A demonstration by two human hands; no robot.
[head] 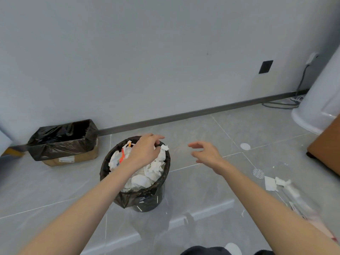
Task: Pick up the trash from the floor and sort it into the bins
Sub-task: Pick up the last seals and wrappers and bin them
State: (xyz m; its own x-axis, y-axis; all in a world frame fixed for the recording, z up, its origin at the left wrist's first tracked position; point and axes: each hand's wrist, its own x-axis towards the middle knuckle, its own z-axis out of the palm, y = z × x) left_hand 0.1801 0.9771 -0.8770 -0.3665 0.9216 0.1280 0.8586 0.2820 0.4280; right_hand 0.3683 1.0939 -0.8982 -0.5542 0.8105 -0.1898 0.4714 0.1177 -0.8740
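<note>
Grey stone-look tile for the floor [55,181], glossy, crossed by thin pale grout lines, flecked white toward the right. Plain pale wall [128,52] behind, finished at the foot by a dark skirting strip [202,109]. Black square plate [265,67] set into it at the right, with a grey cable [301,80] hanging from a plug beyond and coiling on the tile. Smooth white tub [320,100] curving in at the right edge, brown wooden corner [327,150] just below it. Round perforated drain [258,173] let into the floor.

Against the wall at the left, rectangular cardboard box [73,159] lined with a crinkly black bag. Nearer, mid-floor, round bin [147,199] in a shiny black liner, heaped to the rim with crumpled white paper [143,179], one orange-marked scrap among it.

Left hand [145,150] over that heap, palm down, fingers curled toward the far rim; impossible to tell whether pinching anything. Right hand [206,153] in the air to the right of the bin, clear of it, fingers spread and relaxed, holding nothing.

Remaining trash [272,183] on the floor at the right: flat white scraps and a blurred clear wrapper, near the drain, beside the right forearm.
</note>
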